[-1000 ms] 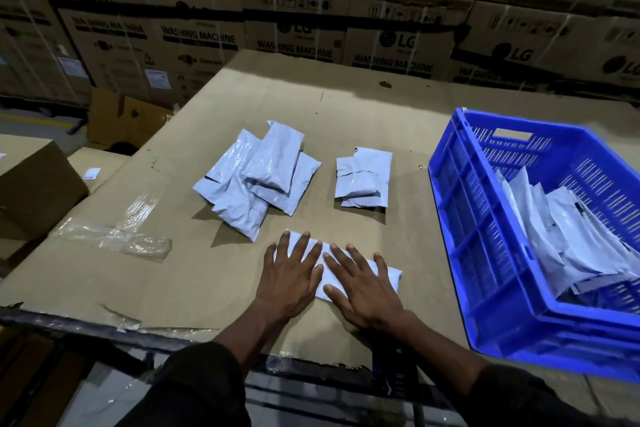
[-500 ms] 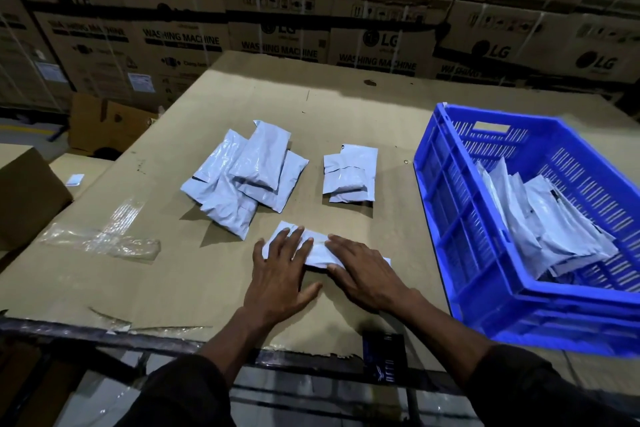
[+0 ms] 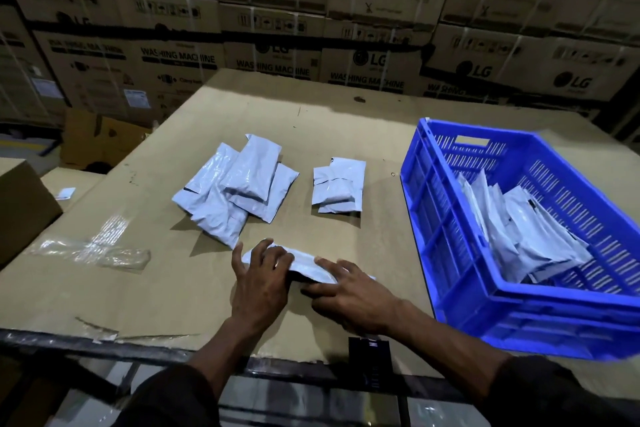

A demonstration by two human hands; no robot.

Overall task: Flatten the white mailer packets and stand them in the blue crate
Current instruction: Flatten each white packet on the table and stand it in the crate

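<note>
A white mailer packet (image 3: 306, 263) lies on the cardboard tabletop (image 3: 156, 288) right in front of me, its near edge lifted off the surface. My left hand (image 3: 259, 282) curls over its left end, and my right hand (image 3: 351, 296) grips its right end with the thumb under the raised edge. Farther back are a loose pile of white mailers (image 3: 235, 191) and a small stack of mailers (image 3: 339, 187). The blue crate (image 3: 446, 218) stands to the right, with several white packets (image 3: 519, 229) leaning upright inside it.
Crumpled clear plastic film (image 3: 93, 250) lies on the tabletop at the left. A brown box (image 3: 20, 204) sits beyond the left edge. Stacked washing-machine cartons (image 3: 277, 62) wall off the back. A black tag (image 3: 369, 347) hangs at the near table edge.
My hands went from pressing flat on the packet to closing on its ends, and its near edge has come up off the cardboard. The view has tilted up slightly.
</note>
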